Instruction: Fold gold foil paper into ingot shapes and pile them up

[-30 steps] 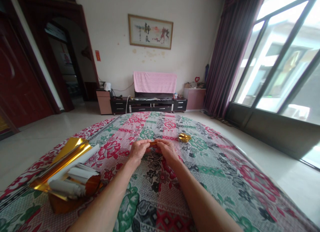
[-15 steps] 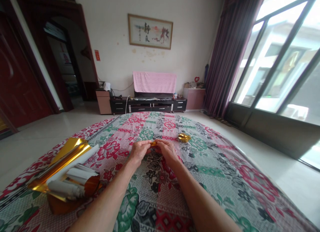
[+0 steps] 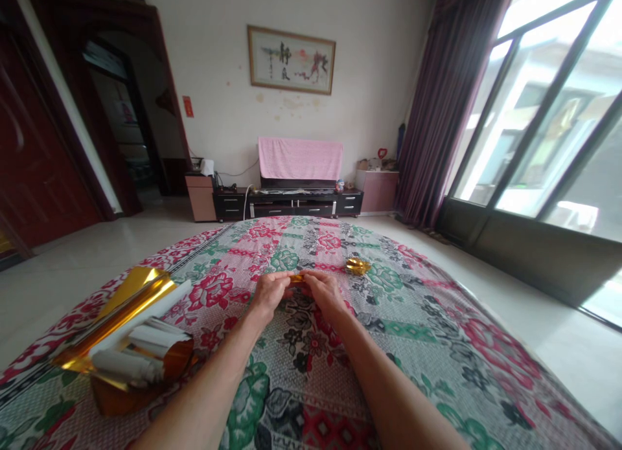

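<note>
A small piece of gold foil paper (image 3: 296,278) is held between my two hands, over the middle of the table. My left hand (image 3: 270,296) pinches its left end. At the right end, the fingers of my right hand (image 3: 322,291) are closed on it too. Most of the piece is hidden by my thumbs and fingers. Just beyond my right hand lies a folded gold foil piece (image 3: 358,266). To the left of my left forearm are gold foil sheets (image 3: 140,301), partly curled, with white undersides (image 3: 146,356) showing.
A patterned floral cloth (image 3: 413,359) covers the round table. Past its far edge stands a low black TV cabinet (image 3: 291,207), with a pink cloth (image 3: 300,157) draped over the screen. Large windows (image 3: 539,126) and a purple curtain (image 3: 437,113) are on the right.
Both hands stay in almost the same place, still pinching the gold foil paper. A little more of the foil's length shows between the fingers. The view has shifted very slightly.
</note>
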`<state>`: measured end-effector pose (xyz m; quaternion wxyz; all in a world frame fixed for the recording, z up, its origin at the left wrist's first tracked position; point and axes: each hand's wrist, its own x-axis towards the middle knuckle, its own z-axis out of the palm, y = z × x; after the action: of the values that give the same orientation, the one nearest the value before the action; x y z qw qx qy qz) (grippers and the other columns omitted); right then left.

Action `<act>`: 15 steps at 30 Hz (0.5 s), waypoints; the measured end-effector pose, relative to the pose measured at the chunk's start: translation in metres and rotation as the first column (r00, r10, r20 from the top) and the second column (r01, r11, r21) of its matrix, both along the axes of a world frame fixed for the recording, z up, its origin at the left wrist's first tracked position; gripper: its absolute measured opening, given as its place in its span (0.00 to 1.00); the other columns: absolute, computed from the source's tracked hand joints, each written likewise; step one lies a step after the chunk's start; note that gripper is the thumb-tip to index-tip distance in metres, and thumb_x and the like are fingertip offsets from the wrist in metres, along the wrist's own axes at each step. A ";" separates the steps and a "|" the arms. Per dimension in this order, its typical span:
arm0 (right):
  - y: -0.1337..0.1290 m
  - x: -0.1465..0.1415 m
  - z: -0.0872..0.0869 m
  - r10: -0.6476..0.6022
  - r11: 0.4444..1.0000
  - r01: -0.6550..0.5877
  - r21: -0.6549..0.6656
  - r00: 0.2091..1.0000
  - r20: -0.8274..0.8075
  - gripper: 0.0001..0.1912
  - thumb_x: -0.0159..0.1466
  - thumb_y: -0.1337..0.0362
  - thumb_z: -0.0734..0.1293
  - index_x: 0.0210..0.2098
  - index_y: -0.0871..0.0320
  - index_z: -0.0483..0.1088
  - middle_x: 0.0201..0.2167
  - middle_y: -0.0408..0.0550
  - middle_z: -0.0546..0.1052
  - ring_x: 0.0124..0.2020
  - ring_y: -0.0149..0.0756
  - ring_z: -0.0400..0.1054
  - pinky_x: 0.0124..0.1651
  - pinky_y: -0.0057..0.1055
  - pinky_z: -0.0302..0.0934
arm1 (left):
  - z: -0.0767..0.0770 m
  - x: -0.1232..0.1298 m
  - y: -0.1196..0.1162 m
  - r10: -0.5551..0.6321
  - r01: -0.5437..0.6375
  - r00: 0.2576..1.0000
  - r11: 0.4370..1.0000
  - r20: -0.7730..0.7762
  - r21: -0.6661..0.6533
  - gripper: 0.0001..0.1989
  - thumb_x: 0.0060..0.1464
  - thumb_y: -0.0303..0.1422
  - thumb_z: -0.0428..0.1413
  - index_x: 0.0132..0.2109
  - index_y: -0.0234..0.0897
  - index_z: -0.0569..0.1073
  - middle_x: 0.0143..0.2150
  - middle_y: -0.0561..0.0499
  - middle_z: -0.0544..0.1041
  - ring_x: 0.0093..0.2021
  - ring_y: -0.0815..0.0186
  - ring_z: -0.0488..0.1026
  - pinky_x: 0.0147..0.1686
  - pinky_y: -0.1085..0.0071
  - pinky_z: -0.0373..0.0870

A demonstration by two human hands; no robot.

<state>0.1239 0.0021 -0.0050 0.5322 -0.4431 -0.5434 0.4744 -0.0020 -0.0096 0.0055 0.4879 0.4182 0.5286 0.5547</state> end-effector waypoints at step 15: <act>-0.006 -0.002 0.002 -0.027 0.999 0.028 0.019 0.998 -0.059 0.17 0.53 0.59 0.63 0.36 0.62 0.75 0.31 0.47 0.78 0.29 0.33 0.70 0.29 0.26 0.64 | 0.002 0.001 -0.001 0.032 -0.032 0.999 0.999 0.008 -0.024 0.14 0.43 0.26 0.54 0.41 0.30 0.75 0.36 0.44 0.79 0.35 0.63 0.75 0.26 0.74 0.69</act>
<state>0.1216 -0.0036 -0.0026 0.5587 -0.4312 -0.5260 0.4746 -0.0014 -0.0106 0.0074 0.4862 0.4015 0.5396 0.5579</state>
